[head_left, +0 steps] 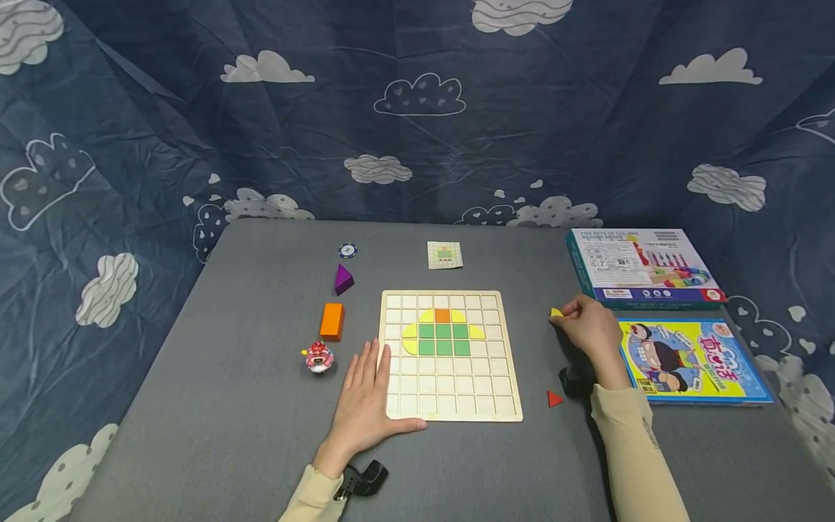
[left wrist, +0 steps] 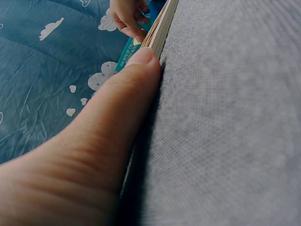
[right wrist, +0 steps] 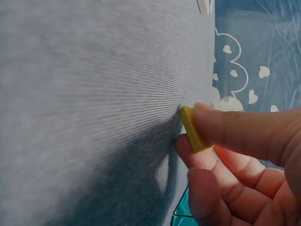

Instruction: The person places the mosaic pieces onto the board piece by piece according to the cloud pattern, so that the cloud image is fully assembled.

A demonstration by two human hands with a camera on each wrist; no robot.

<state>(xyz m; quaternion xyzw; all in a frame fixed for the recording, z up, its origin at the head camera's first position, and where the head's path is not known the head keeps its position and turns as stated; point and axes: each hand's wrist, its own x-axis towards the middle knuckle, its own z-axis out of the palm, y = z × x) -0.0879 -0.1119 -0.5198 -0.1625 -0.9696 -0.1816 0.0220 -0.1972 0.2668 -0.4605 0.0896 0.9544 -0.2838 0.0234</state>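
Observation:
A square wooden grid board [head_left: 457,402] lies on the grey table, with green squares [head_left: 443,331], an orange square [head_left: 442,315] and several yellow pieces [head_left: 409,346] in its upper cells. At its lower left corner rests my left hand [head_left: 362,409], fingers straight along the left edge. The left thumb [left wrist: 113,108] lies against the near edge in the left wrist view. To the right of the board, my right hand [head_left: 590,333] pinches a small yellow piece [right wrist: 192,132] between thumb and fingers, close over the table. A red triangle piece [head_left: 554,399] lies nearer to me.
A pattern card [head_left: 445,255] lies beyond the board. Left of it are a poker chip [head_left: 348,251], a purple block [head_left: 343,280], an orange block [head_left: 332,322] and a small toy figure [head_left: 318,357]. Two boxes, one white [head_left: 642,264] and one yellow-blue [head_left: 694,360], sit at right.

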